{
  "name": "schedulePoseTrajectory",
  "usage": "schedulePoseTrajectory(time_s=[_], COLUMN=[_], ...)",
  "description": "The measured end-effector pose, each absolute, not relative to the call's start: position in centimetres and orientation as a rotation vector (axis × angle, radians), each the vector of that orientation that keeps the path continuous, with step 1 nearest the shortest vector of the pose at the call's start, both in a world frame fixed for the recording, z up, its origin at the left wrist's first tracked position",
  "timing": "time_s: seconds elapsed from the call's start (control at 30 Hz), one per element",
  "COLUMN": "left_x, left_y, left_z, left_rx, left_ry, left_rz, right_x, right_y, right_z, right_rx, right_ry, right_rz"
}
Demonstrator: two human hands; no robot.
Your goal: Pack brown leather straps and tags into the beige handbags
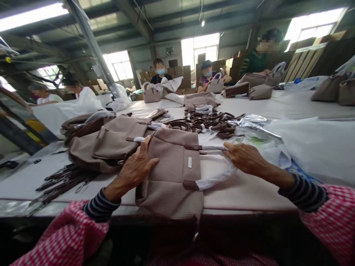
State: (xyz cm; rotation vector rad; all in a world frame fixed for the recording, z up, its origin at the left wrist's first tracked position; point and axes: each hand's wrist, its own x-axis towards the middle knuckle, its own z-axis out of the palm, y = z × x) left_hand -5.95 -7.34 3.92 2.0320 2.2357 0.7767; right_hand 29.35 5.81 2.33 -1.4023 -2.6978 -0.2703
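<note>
A taupe ribbed handbag [174,173] lies on its side at the table's front edge, its handles to the right. It has a small white label plate and dark brown handle tabs. My left hand [135,168] grips its left end, thumb on the front face and fingers along the edge. My right hand [245,157] is closed on the far part of a handle [215,181] wrapped in white film, drawing it out to the right. A zipper end hangs from the bag's lower corner below the table edge.
More taupe bags [111,140] are piled at left, beside brown straps with metal clips [65,179]. Coiled brown straps [205,122] lie behind my bag. Clear plastic and white sheeting [307,144] cover the right side. Several people sit or stand across the table.
</note>
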Motion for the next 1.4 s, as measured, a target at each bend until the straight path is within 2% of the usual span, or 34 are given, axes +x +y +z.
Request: schedulePoseTrajectory(time_s=[0.1, 0.27, 0.37, 0.47, 0.57, 0.67, 0.77, 0.87, 1.0, 1.07, 1.13, 1.23, 1.3, 1.4], left_x=[-5.1, -2.5, -2.3, -2.7, -1.3, 2.4, 5.6, 5.8, 3.2, 2.2, 1.8, 3.0, 5.2, 9.4], left_y=[-7.3, -8.1, -8.4, -8.8, -9.3, -9.3, -8.3, -7.2, -7.1, -7.2, -6.9, -5.7, -4.7, -2.8], left_z=[5.8, 5.6, 3.7, 3.3, 4.9, 6.2, 5.8, 4.8, 4.1, 4.0, 4.2, 5.4, 6.3, 6.9], left_rx=[2.087, 1.926, 1.844, 2.037, 2.164, 1.632, 1.278, 1.319, 1.99, 2.444, 2.811, 2.977, 2.961, 3.089], left_ry=[2.266, 2.166, 2.259, 2.387, 2.075, 1.516, 1.429, 1.566, 2.011, 2.055, 1.906, 1.74, 1.814, 1.941], left_rz=[0.579, 0.462, 0.381, 0.457, 0.819, 1.007, 1.173, 1.169, 0.778, 0.487, 0.279, -0.019, -0.223, -0.268], right_x=[30.5, 30.2, 28.6, 26.4, 24.1, 22.6, 22.6, 24.2, 26.9, 27.4, 27.1, 25.9, 25.0, 24.0], right_y=[5.4, 5.4, 4.8, 3.4, 2.5, 2.9, 3.9, 4.4, 3.7, 3.1, 2.4, 1.5, 1.0, 0.3], right_z=[3.1, 5.6, 6.0, 5.9, 6.0, 6.0, 5.1, 3.4, 1.0, 0.0, -0.6, -1.1, -1.9, -3.8], right_rx=[-1.458, -1.083, -0.832, -0.671, -0.45, -0.257, -0.137, -0.266, -0.707, -0.702, -0.561, -0.51, -0.591, -0.552], right_ry=[-2.575, -1.955, -1.702, -1.81, -2.005, -2.083, -2.034, -1.865, -1.931, -2.134, -2.373, -2.585, -2.627, -2.679], right_rz=[-0.206, 0.864, 1.178, 1.437, 1.471, 1.408, 1.609, 1.802, 1.451, 1.202, 0.933, 0.52, 0.376, 0.21])
